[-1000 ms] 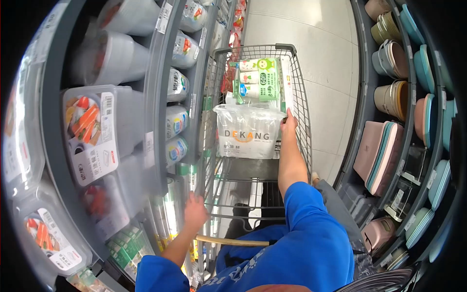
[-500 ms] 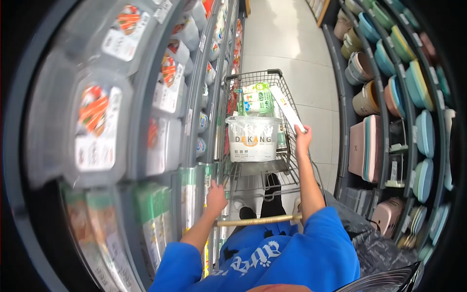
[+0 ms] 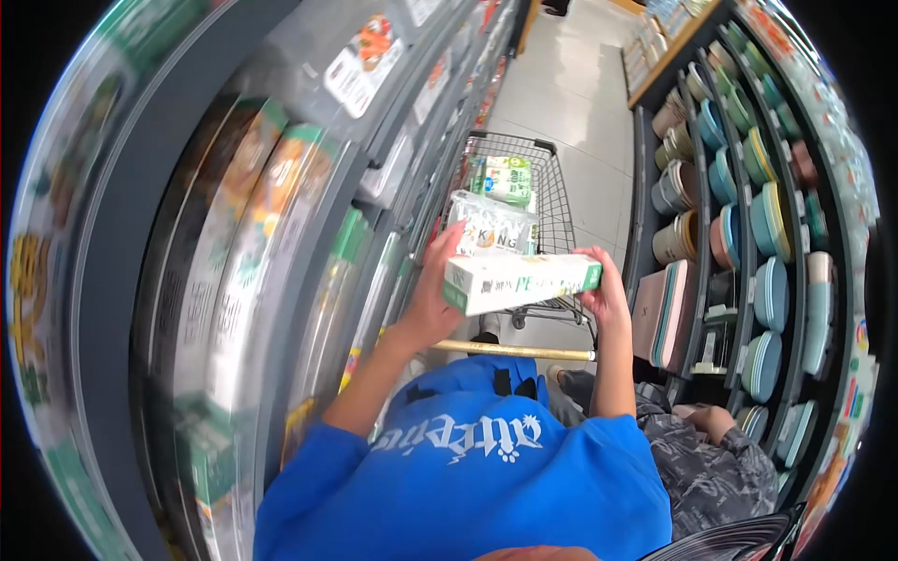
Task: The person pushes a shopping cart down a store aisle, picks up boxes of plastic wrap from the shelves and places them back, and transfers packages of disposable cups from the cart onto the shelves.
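A long white and green box (image 3: 524, 281) is held level above the near end of a wire shopping cart (image 3: 552, 178). My left hand (image 3: 438, 292) grips its left end, and my right hand (image 3: 606, 290) is closed round its right end. Beyond the box, inside the cart, sit a clear pack of cups (image 3: 491, 222) marked with dark letters and a green and white pack (image 3: 505, 178). The cart's yellowish handle bar (image 3: 514, 351) runs below both hands, touched by neither.
Shelves with long boxes (image 3: 234, 280) and clear containers stand close on the left. On the right, a rack holds basins (image 3: 770, 294), buckets and pink trays (image 3: 659, 313). Another person's hand (image 3: 716, 423) and patterned grey clothing show at the lower right.
My right hand has left the cart's side and moved back with the long box, now turned crosswise. My left hand has come up onto its other end. The view has swung, showing more aisle.
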{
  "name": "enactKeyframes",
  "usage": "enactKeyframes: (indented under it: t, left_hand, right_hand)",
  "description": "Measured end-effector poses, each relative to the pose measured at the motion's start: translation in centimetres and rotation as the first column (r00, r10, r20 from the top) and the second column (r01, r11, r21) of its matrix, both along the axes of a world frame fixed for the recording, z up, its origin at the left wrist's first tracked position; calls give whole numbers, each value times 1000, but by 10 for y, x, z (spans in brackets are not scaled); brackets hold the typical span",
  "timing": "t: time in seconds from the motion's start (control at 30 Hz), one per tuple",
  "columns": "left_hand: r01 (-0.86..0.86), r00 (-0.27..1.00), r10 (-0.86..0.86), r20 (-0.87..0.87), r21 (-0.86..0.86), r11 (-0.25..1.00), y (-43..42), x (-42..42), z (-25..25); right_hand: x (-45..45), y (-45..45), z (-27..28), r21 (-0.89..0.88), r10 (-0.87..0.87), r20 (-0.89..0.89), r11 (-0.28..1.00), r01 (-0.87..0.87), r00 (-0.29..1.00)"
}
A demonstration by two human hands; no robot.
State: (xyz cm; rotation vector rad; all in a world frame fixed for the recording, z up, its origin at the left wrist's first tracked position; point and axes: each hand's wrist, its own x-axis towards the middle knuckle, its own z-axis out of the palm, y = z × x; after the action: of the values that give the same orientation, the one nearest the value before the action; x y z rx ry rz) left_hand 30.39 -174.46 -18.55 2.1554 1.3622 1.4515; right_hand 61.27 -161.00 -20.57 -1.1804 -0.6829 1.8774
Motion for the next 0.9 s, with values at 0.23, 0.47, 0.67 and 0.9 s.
enactKeyframes:
  t: [0.23,0.47,0.67,0.9]
  left_hand:
    - [-50,677,86,731,-71,996,-48,-3,2]
    - [-204,515,337,788,-269,941,-78,-13,-11]
    - [-301,485,447,751,-337,892,-94,-10,-11]
    - [-274,538,483,691,-398,876,-114,-7,-8]
  right_hand:
    - [-40,36,10,143,316,-18,940,-311,948]
    - [-74,47,15,257,422,-67,883,-393,904]
    - [-87,52,13,254,431,31,869,-425,902]
    - [-95,47,22,324,400,215,831,-451,891]
